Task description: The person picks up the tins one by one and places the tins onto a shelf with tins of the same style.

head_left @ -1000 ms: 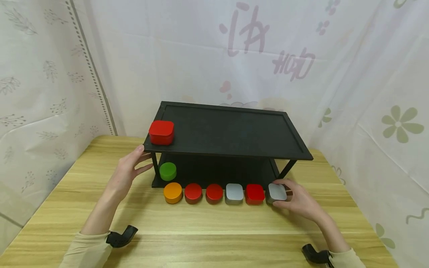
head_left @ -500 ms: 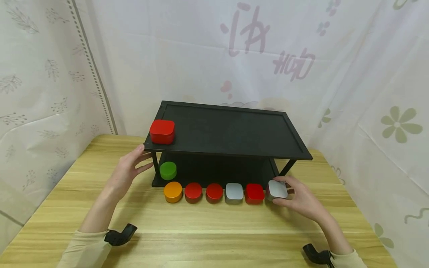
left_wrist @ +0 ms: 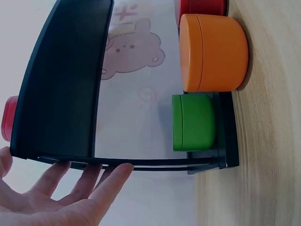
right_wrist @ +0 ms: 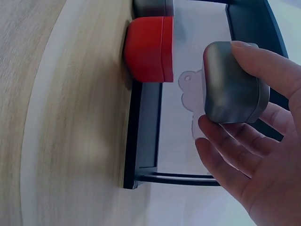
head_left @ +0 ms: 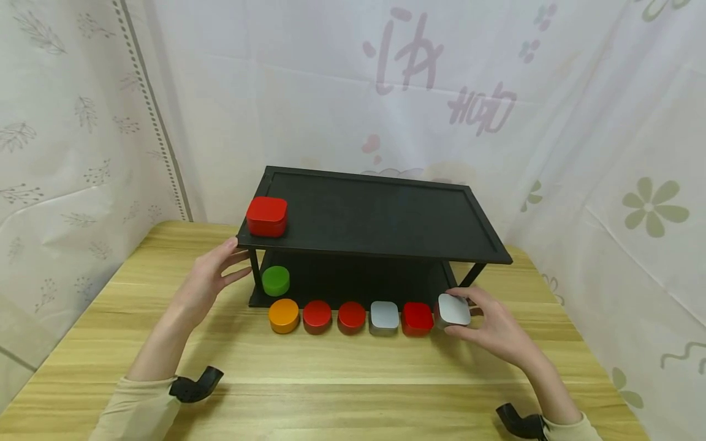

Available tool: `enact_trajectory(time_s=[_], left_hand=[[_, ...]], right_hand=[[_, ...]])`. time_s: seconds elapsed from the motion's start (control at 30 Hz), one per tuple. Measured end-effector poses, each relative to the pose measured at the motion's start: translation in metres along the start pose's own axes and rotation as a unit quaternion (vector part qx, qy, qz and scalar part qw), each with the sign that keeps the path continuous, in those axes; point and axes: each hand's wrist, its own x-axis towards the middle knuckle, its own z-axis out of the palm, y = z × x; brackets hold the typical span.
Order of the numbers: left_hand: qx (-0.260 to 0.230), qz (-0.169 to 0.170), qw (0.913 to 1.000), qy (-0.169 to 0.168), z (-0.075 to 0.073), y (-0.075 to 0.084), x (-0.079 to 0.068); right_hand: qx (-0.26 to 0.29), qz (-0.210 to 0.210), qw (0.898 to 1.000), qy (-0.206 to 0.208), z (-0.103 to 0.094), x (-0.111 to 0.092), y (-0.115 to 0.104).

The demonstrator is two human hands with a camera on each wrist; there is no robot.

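Note:
My right hand [head_left: 491, 321] pinches a silver square tin [head_left: 454, 309] between thumb and fingers. The right wrist view shows this tin [right_wrist: 230, 82] raised off the table, higher than the red square tin beside it. At the other end, my left hand [head_left: 206, 278] touches the front left corner of a black two-tier shelf [head_left: 375, 214], its fingers [left_wrist: 110, 186] fairly straight along the side. A red square tin [head_left: 267, 217] sits on the upper tier's left corner. Below it, a green round tin [head_left: 276, 281] stands on the lower tier [head_left: 358, 278].
Along the shelf's front, a row of tins stands on the wooden table [head_left: 342, 398]: an orange round one [head_left: 284, 316], two red round ones [head_left: 317, 317], a silver square one [head_left: 384, 318] and a red square one [head_left: 417, 319]. A patterned white curtain [head_left: 309, 92] hangs behind.
My right hand has lifted the silver square tin at the row's right end slightly upward. The left hand stays at the shelf corner, and the other tins keep their places.

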Motion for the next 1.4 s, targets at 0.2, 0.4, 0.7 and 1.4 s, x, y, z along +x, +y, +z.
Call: enact_trajectory(time_s=[0.2,0.4,0.7,1.4], left_hand=[[0.002,-0.004,1.0,0.002,0.0,0.0,0.0],[0.003,-0.004,1.0,0.003,0.001,-0.001,0.0],[0.0,-0.008,0.9999,0.009,0.001,0.0,0.0],[0.016,-0.013,0.9997,0.01,0.001,0.001,0.0]], right_hand=[[-0.001,-0.011,1.0,0.017,0.0,0.0,-0.007],[0.0,-0.016,0.999,0.029,0.001,-0.001,-0.015],[0.021,-0.047,0.998,0.043,-0.001,-0.001,-0.031],[0.046,-0.097,0.993,0.04,-0.016,0.009,-0.066]])
